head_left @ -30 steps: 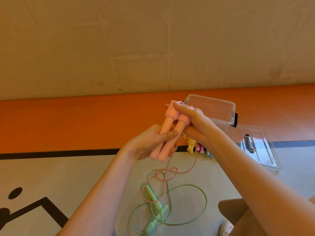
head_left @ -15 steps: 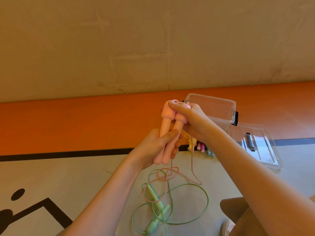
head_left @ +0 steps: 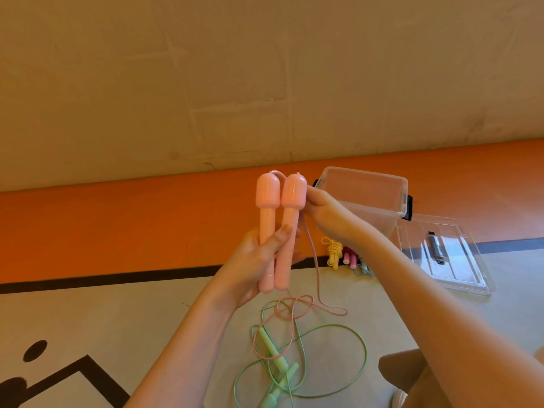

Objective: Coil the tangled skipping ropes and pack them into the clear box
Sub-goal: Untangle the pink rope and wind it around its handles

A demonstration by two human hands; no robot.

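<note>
While your left hand (head_left: 259, 260) grips both pink handles (head_left: 276, 231) upright, side by side, your right hand (head_left: 323, 213) pinches the pink cord (head_left: 315, 278) beside them. Cord trails to floor, crossing the green rope (head_left: 294, 363). Clear box (head_left: 382, 195) open behind, lid (head_left: 441, 254) beside it.

The left hand (head_left: 259, 260) is raised at the end of a bare forearm that enters from the lower edge, palm turned toward the camera, with its thumb laid across and its fingers curled behind the lower shafts of the two pink handles (head_left: 278, 228), which it holds upright and side by side. The right hand (head_left: 323, 216) reaches in from the lower right on an extended bare forearm and sits just right of the handle heads, above the left hand. Its fingertips pinch the pink cord (head_left: 312, 260) beside the right-hand handle head.
</note>
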